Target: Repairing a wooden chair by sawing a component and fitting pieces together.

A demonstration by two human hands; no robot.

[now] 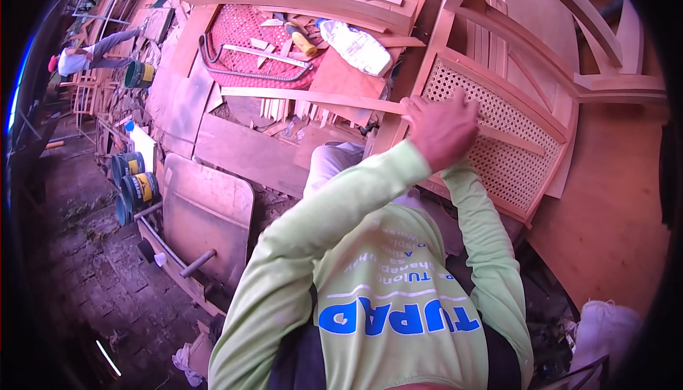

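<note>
My left hand (442, 130) is over the framed cane panel (516, 169), its fingers bent around a thin wooden strip (313, 97). That strip stretches away leftward over the work clutter. On the woven cane, a tapered wooden piece (512, 139) comes out from beneath the hands on the right; whether it belongs to the same strip I cannot tell. My right forearm (478, 198) crosses the panel's near edge and ends under my left hand. There my right hand is mostly hidden, so its fingers do not show clearly.
A curved wooden frame (512, 34) surrounds the panel's far side. Leftward lie a bow saw (260, 62), a yellow-handled tool (302, 40), a white plastic bottle (356, 47) and wood offcuts. Buckets (139, 189) stand near a tilted board (206, 212). Another person (78, 61) bends over far left.
</note>
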